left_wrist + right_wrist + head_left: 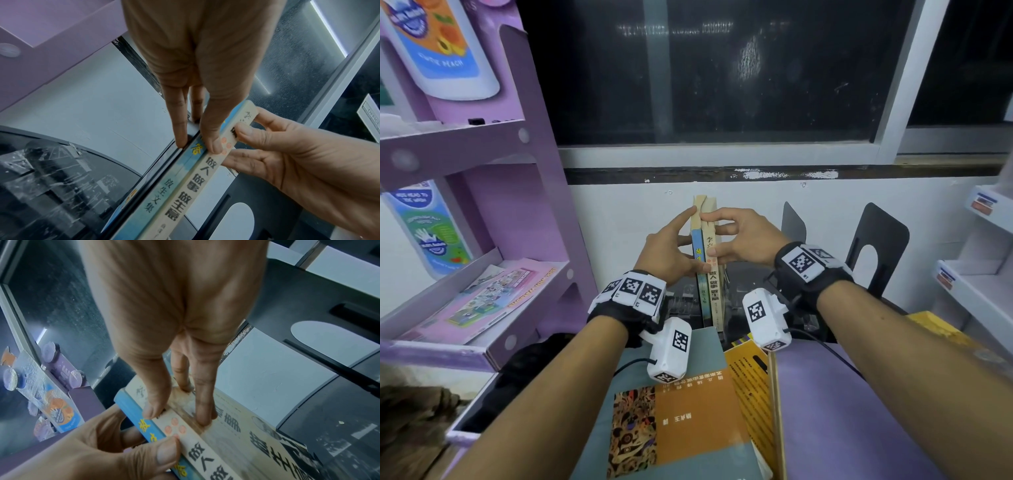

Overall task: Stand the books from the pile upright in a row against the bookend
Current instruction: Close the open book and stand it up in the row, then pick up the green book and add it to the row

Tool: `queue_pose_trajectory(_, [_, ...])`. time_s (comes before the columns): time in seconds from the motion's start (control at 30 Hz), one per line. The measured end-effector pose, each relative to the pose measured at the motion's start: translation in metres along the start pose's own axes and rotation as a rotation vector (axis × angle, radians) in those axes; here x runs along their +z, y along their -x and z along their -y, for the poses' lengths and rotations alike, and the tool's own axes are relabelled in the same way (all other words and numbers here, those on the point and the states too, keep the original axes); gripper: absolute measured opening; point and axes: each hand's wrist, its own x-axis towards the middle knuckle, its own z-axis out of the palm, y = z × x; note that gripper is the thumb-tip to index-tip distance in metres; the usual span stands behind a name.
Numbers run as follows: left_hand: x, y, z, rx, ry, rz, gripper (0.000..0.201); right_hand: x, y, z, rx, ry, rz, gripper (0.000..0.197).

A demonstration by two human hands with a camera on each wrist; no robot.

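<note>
Two books stand upright side by side, spines toward me: a blue-spined book (702, 294) (164, 186) (131, 408) on the left and a cream-spined book (717, 291) (197, 178) (236, 443) on the right. My left hand (688, 240) (197, 141) pinches the blue book, fingers on its left face, thumb on the spine. My right hand (714, 236) (179, 415) pinches the cream book from the right, thumb on its spine. A black bookend (876, 246) (308, 305) stands apart to the right. The pile lies near me, a grey-and-orange book (678, 411) on top.
A yellow book (753, 394) pokes out beneath the pile. A second black upright plate (792, 222) stands behind my right hand. A purple display shelf (482, 240) rises on the left, white shelves (979, 291) on the right, and a wall with a dark window (722, 85) lies behind.
</note>
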Motion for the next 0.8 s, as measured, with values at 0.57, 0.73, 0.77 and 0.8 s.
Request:
queue_pose_trajectory(0.57, [-0.003, 0.005, -0.005, -0.016, -0.09, 0.05, 0.106, 0.008, 0.011, 0.008, -0.004, 0.331, -0.044, 0.075])
queue_pose_trajectory(0.73, [-0.005, 0.014, -0.015, -0.04, -0.2, 0.059, 0.097, 0.009, 0.021, 0.019, 0.076, 0.488, -0.055, 0.087])
queue_pose_trajectory(0.77, [-0.006, 0.016, -0.017, -0.048, -0.217, 0.067, 0.093, 0.01, 0.023, 0.023, 0.089, 0.508, -0.047, 0.087])
queue_pose_trajectory(0.8, [-0.007, 0.018, -0.019, -0.054, -0.233, 0.077, 0.09, 0.012, 0.026, 0.026, 0.099, 0.514, -0.037, 0.088])
